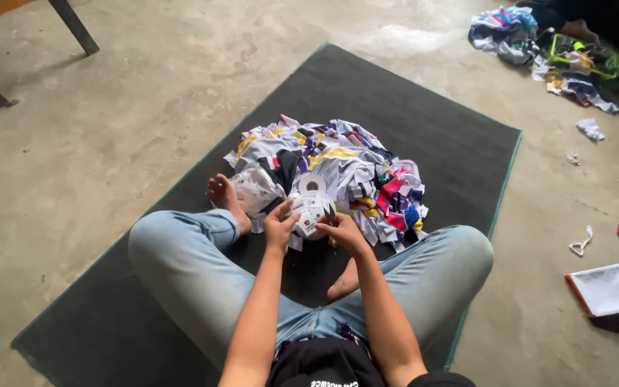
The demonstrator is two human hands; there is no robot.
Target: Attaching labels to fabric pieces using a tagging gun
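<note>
So a small white ball-shaped piece with dark printed patches (311,213) is held right in front of the crossed legs, just at the 6 o'clock edge of the big heap of white, purple and yellow fabric scraps (338,172) on the dark grey floor mat (460,143). It's kept up off the mat between both hands, probably so it can be turned and worked on. The left hand (279,226) is closed on its 9 o'clock side, and the right hand (342,231) is clamped on the 3 o'clock side, fingers pinched at the edge. A small white ring-shaped roll (312,185) sits just above, at 12 o'clock.
</note>
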